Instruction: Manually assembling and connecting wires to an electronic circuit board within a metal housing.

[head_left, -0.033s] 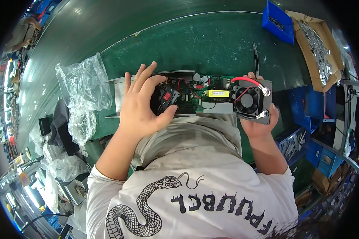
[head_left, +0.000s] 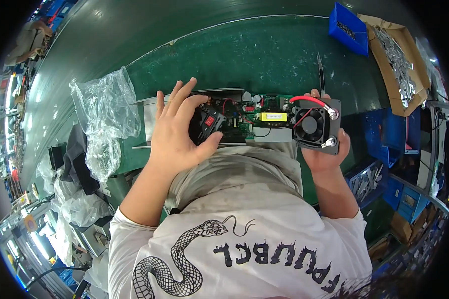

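So barely anything had moved since the earlier frame: the black end panel [head_left: 202, 133] by the left fingers looked a hair further right, and pretty much everything else sat the same. The left hand [head_left: 177, 134] had thumb and index pinched across that panel, thumb on the near edge, index on the far one, with the other fingers fanned out away from the body. The right hand [head_left: 329, 157] was wrapped round the fan plate [head_left: 312, 124], thumb up its right edge and fingertips poking past the far edge; couldn't make out the fingers underneath.

The bit that mattered imo: the circuit board [head_left: 269, 102] ran between the two grips, long axis left to right, crosswise to the body. From the left fingers it lay off to the right; from the right fingers, off to the left. The metal housing [head_left: 149, 119] lined up the same way but sat under and left of the left hand, so that hand was the nearer one to it. Its side walls quit partway along, leaving the board's right half, yellow transformer [head_left: 273, 117] included, sticking out toward the right fingers.
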Tool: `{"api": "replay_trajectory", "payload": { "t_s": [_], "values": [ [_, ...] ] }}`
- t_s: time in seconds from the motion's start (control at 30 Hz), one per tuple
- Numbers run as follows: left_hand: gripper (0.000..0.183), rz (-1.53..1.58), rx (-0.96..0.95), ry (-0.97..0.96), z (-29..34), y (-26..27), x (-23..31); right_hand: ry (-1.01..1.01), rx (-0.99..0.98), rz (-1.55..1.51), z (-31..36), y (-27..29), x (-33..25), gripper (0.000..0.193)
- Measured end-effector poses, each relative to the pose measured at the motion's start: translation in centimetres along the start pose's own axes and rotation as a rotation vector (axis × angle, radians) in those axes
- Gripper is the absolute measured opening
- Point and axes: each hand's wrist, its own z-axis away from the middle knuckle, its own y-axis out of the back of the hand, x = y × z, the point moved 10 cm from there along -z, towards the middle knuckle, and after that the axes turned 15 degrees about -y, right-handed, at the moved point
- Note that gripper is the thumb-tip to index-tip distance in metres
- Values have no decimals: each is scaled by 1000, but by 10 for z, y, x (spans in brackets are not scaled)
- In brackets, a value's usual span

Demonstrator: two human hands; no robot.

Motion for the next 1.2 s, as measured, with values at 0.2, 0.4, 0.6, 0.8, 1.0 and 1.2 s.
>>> {"api": "replay_trajectory", "payload": {
  "t_s": [0.2,0.4,0.6,0.8,1.0,1.2],
  "values": [
    [65,-24,20,-2,1,1,3,-10,93,-83,-1,7,-1,79],
    [65,-72,15,-6,6,9,5,-60,115,69,4,10,-14,72],
    [68,-110,23,79,27,29,-11,544,487,1574,39,-56,-102,46],
    [76,-135,93,0,31,25,-6,340,-122,2296,-56,-175,25,19],
    [75,-131,106,49,32,24,-5,128,-168,2548,-76,-136,70,21],
    [74,-147,140,42,34,29,-8,110,-137,2443,-81,-138,69,21]
  ]
}}
